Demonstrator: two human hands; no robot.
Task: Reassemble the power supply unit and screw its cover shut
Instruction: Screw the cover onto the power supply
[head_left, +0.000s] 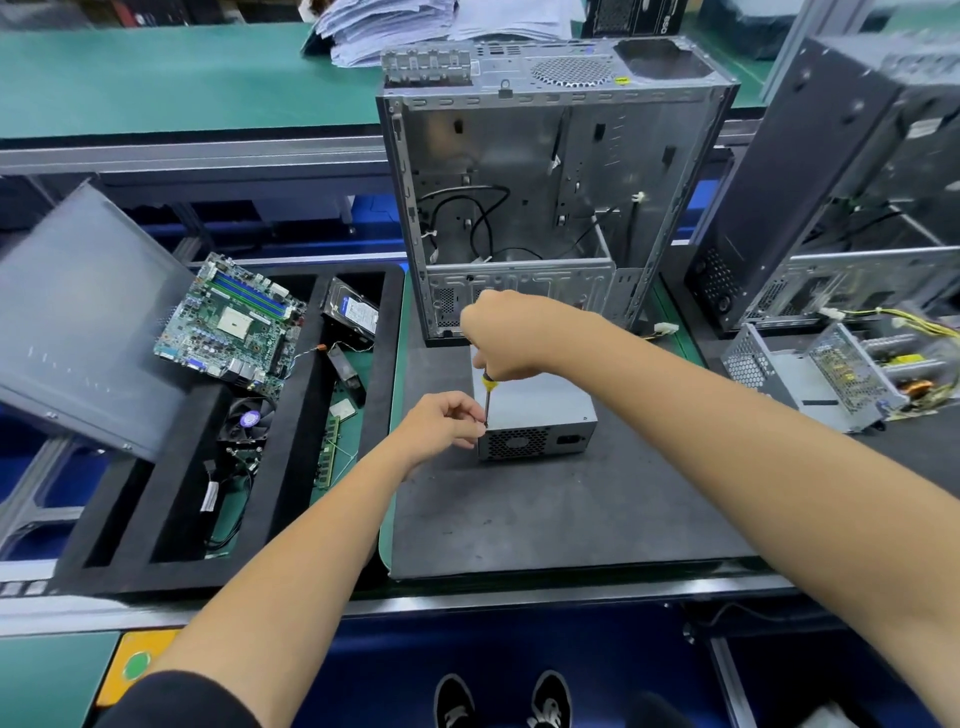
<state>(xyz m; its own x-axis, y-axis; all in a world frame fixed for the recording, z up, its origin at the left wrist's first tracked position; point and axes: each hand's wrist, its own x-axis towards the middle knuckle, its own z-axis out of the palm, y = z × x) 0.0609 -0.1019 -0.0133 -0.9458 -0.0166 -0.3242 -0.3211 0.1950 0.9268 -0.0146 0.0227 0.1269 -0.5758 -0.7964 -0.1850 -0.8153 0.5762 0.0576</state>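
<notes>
So the grey metal power supply box sits on the dark grey work mat on the counter, just in front of the open, gutted silver PC tower case. Its grille and power socket face the person.

The right hand is curled tight round the handle of a yellow-and-black screwdriver, held upright with the tip down at the box's near left top corner. The left hand pinches the shaft right by the tip with thumb and fingertips.

Left of the box there's a black foam tray holding a green motherboard, a hard drive with a blue-and-white label (text too small to read), a black cooler fan and a RAM stick. Right of it lies another, opened supply with yellow wires.
</notes>
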